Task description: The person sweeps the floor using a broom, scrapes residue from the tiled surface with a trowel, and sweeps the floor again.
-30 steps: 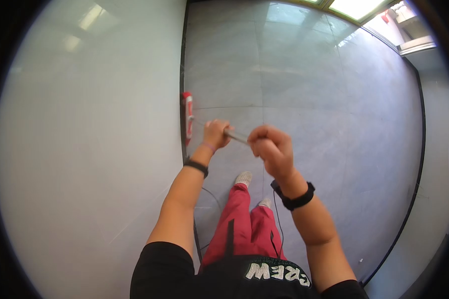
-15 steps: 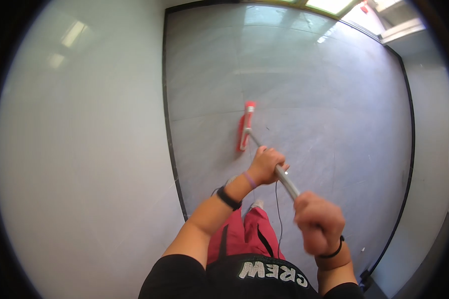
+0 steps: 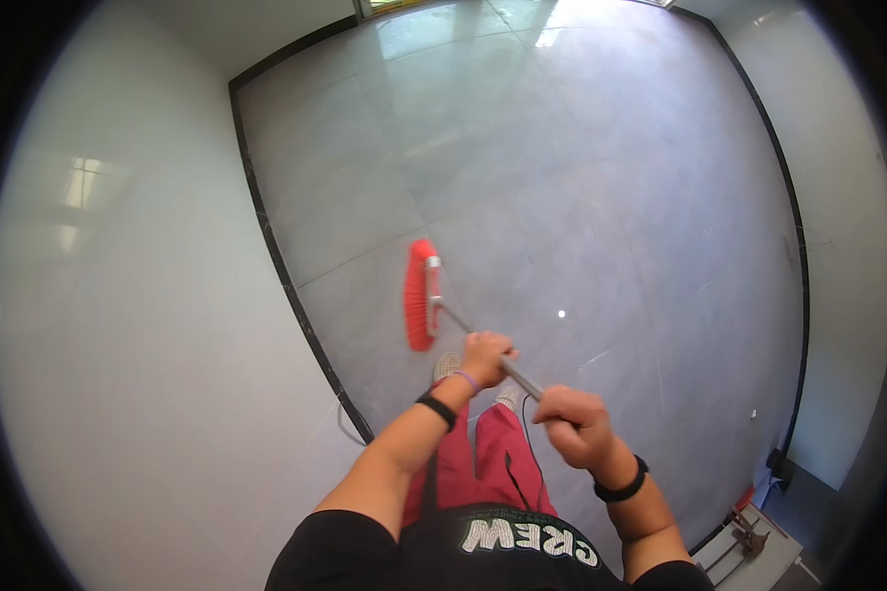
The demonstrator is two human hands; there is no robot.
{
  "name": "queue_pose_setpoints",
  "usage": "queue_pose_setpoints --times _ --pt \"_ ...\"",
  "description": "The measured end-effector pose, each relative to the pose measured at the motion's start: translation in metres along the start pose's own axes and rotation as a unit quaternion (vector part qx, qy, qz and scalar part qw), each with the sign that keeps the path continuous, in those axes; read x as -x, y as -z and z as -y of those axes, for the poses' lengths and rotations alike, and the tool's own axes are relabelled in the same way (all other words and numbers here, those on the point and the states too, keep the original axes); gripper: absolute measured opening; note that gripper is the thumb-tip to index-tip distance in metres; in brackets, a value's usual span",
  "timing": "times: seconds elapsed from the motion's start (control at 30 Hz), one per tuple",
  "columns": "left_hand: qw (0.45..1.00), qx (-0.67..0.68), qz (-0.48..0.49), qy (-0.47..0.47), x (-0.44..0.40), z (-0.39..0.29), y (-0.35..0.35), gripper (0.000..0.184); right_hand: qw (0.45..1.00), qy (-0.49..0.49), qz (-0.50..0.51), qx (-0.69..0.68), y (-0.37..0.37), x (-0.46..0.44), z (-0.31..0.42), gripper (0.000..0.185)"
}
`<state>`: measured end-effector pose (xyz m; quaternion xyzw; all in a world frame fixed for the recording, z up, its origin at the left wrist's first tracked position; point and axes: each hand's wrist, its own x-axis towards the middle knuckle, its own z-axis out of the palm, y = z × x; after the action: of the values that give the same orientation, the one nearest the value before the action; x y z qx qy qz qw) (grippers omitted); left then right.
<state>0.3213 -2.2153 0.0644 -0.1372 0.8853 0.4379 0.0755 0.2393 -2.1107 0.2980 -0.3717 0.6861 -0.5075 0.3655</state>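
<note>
A broom with red bristles (image 3: 419, 300) is over the grey tiled floor, just ahead of my feet and left of centre. Its grey handle (image 3: 522, 378) slants down from my right hand toward the head. Lower on the handle, my left hand (image 3: 487, 359) is wrapped round it. My right hand (image 3: 576, 426) grips near the handle's upper end, which the fingers hide. Whether the bristles touch the floor I cannot tell.
A white wall (image 3: 158, 325) with dark skirting (image 3: 284, 268) runs along the left. Another pale wall (image 3: 838, 197) stands at right. A small white spot (image 3: 561, 314) shows on the floor (image 3: 522, 217). At lower right is a white board-like surface (image 3: 781, 548) with a brown object (image 3: 750, 542).
The broom head has come back toward my feet and to the left in view, and both hands have shifted left with the handle. My view has turned, bringing the lower-right objects in.
</note>
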Motion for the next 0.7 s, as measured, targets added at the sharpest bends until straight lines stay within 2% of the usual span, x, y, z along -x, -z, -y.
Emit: queue_pose_setpoints --times 0.1,0.17,0.2,0.27,0.3,0.33,0.37,0.43,0.47,0.5,0.53,0.57,0.6,0.63,0.67,0.7 --pt "0.997 0.049 -0.005 -0.052 -0.029 -0.044 -0.027 0.019 0.996 -0.04 -0.062 0.048 0.018 0.02 0.012 0.015" --pt "0.995 0.057 0.016 -0.078 -0.043 -0.068 -0.036 0.02 0.992 -0.009 -0.063 0.106 0.029 0.029 0.017 0.015" --pt "0.994 0.055 0.021 -0.089 -0.044 -0.07 -0.034 0.02 0.991 -0.01 -0.075 0.109 0.023 0.031 0.016 0.015" --pt "0.99 0.076 0.013 -0.118 -0.042 -0.063 -0.029 0.023 0.985 0.062 -0.032 0.158 0.003 0.028 0.011 0.016" --pt "0.989 0.072 0.022 -0.128 -0.039 -0.067 -0.025 0.023 0.984 0.059 -0.046 0.159 -0.003 0.032 0.015 0.016" --pt "0.979 0.129 0.025 -0.157 -0.029 -0.148 -0.041 0.024 0.986 0.08 -0.075 0.122 0.048 0.096 0.044 0.018" --pt "0.96 0.208 0.032 -0.187 -0.015 -0.131 -0.023 0.026 0.986 0.086 -0.099 0.101 0.022 0.086 0.049 0.022" --pt "0.924 0.276 0.027 -0.265 0.021 -0.168 0.0 0.027 0.98 0.114 -0.136 0.096 0.025 0.122 0.045 0.027" --pt "0.92 0.276 0.045 -0.276 0.038 -0.158 0.016 0.027 0.967 0.055 -0.249 0.008 0.002 0.136 0.021 0.027" --pt "0.922 0.274 0.039 -0.27 0.053 -0.159 0.028 0.022 0.931 0.0 -0.355 -0.085 -0.008 0.155 0.002 0.029" --pt "0.927 0.266 0.034 -0.262 0.059 -0.19 0.023 0.018 0.898 -0.108 -0.388 -0.174 0.012 0.185 -0.014 0.034" --pt "0.925 0.259 0.048 -0.275 0.068 -0.214 0.017 0.018 0.891 -0.101 -0.406 -0.176 0.018 0.205 -0.039 0.034" --pt "0.917 0.273 0.077 -0.282 0.09 -0.229 0.015 0.017 0.824 -0.233 -0.401 -0.327 0.008 0.222 -0.063 0.036" --pt "0.909 0.282 0.11 -0.287 0.11 -0.257 0.002 0.017 0.719 -0.349 -0.373 -0.472 0.01 0.252 -0.08 0.038" --pt "0.902 0.288 0.148 -0.286 0.123 -0.267 -0.014 0.016 0.709 -0.336 -0.388 -0.483 0.003 0.264 -0.091 0.038" --pt "0.898 0.28 0.166 -0.296 0.133 -0.276 -0.022 0.016 0.624 -0.337 -0.413 -0.571 -0.008 0.267 -0.1 0.035"
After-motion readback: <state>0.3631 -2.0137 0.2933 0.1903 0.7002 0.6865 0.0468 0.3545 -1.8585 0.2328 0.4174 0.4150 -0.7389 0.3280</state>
